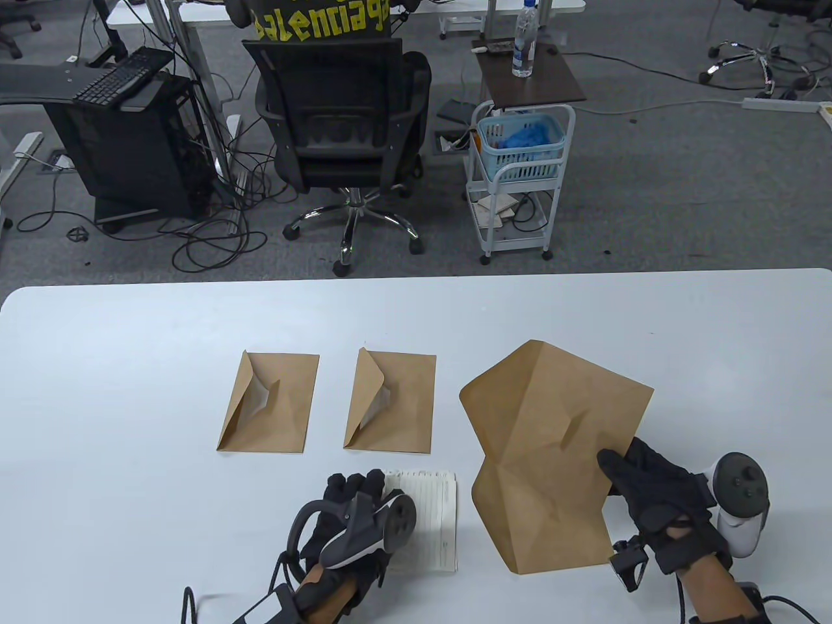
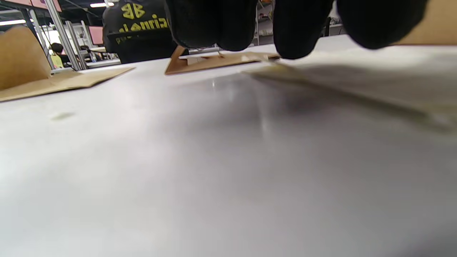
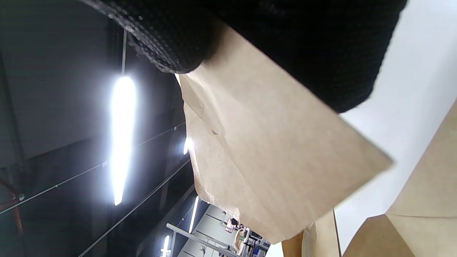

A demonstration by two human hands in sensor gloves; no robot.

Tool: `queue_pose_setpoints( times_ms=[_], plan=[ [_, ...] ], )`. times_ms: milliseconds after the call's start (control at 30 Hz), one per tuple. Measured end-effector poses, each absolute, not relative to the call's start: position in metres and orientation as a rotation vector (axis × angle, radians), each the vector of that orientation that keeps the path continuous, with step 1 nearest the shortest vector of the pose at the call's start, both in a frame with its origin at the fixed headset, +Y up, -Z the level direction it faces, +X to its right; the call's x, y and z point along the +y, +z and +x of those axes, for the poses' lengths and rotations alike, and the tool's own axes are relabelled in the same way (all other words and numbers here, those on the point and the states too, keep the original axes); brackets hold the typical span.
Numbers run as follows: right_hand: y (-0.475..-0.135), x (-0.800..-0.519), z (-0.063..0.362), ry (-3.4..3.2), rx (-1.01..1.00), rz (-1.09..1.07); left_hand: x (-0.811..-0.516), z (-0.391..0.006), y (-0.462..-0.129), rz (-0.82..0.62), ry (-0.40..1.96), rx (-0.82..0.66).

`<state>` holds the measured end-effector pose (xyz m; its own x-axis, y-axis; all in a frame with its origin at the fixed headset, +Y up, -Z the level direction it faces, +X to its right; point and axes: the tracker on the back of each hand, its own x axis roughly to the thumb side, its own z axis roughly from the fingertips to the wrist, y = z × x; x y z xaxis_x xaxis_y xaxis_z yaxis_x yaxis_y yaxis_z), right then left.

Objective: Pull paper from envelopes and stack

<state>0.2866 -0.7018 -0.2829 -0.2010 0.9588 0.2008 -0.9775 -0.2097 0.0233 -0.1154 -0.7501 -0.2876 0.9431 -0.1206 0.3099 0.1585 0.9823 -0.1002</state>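
Observation:
My right hand (image 1: 621, 468) grips a large brown envelope (image 1: 552, 448) by its right edge and holds it lifted and tilted above the table, flap open at the top. In the right wrist view the envelope (image 3: 267, 153) sits under my gloved fingers (image 3: 285, 43). My left hand (image 1: 356, 486) rests palm down on a lined sheet of paper (image 1: 432, 520) lying flat near the front edge. In the left wrist view my fingertips (image 2: 210, 25) hang over the table, with the paper (image 2: 357, 82) on the right.
Two smaller brown envelopes lie flat mid-table with flaps open, one on the left (image 1: 268, 403) and one in the middle (image 1: 392, 403); white paper shows in their openings. The white table (image 1: 130, 364) ends at a far edge, with a chair (image 1: 344, 123) and a cart (image 1: 520, 175) beyond.

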Motion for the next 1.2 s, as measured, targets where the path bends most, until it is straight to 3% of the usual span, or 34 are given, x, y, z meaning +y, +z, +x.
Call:
queue_pose_setpoints(
  times_ms=[233, 367, 600, 1200],
  plan=[
    [-0.284, -0.701, 0.289, 1.736, -0.099, 0.176, -0.708, -0.142, -0.302, 0.100, -0.130, -0.255],
    [-0.284, -0.703, 0.291, 1.725, -0.071, 0.156, -0.707, -0.156, -0.306, 0.153, -0.139, -0.207],
    [-0.287, -0.708, 0.293, 1.708, 0.000, 0.114, -0.731, -0.165, -0.304, 0.120, -0.128, -0.200],
    [-0.292, -0.726, 0.288, 1.805, 0.119, -0.014, -0.734, -0.168, -0.291, 0.128, -0.045, -0.220]
  ],
)
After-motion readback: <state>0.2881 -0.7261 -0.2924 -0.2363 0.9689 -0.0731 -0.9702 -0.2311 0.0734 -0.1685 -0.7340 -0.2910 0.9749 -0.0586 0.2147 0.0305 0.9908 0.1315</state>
